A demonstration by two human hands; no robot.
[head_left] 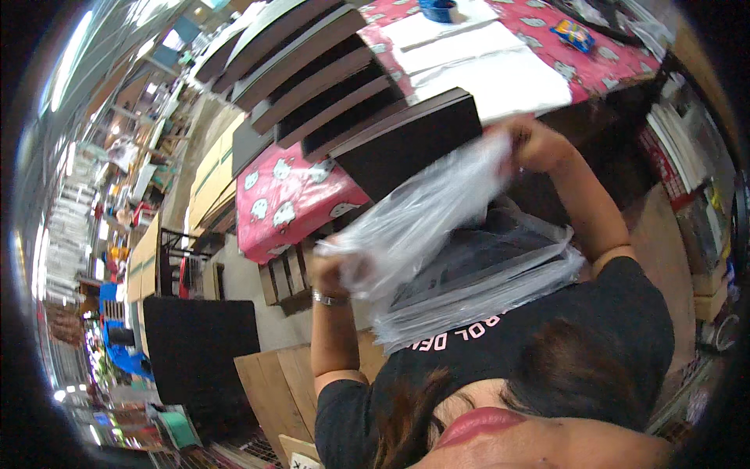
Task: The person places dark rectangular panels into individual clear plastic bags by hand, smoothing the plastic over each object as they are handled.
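Note:
A clear plastic bag [430, 211] stretches slantwise between my two hands, smeared by motion. My left hand [332, 273], with a bracelet at the wrist, grips the bag's lower left end; the plastic partly covers its fingers. Higher up and to the right, my right hand [537, 146] is closed on the bag's other end. Under the bag, close to my body, lies a pile of clear plastic bags [492, 301] with folded, wrinkled edges. Just beyond my hands a thick black flat panel [414, 141] rests near the pink table.
Several black panels [312, 70] lie in overlapping steps at the far left. White sheets [484, 70], a blue container [439, 11] and a snack packet [573, 36] sit on the patterned pink cloth [289, 195]. A black board [201, 340] stands at left, near wooden boards [273, 391].

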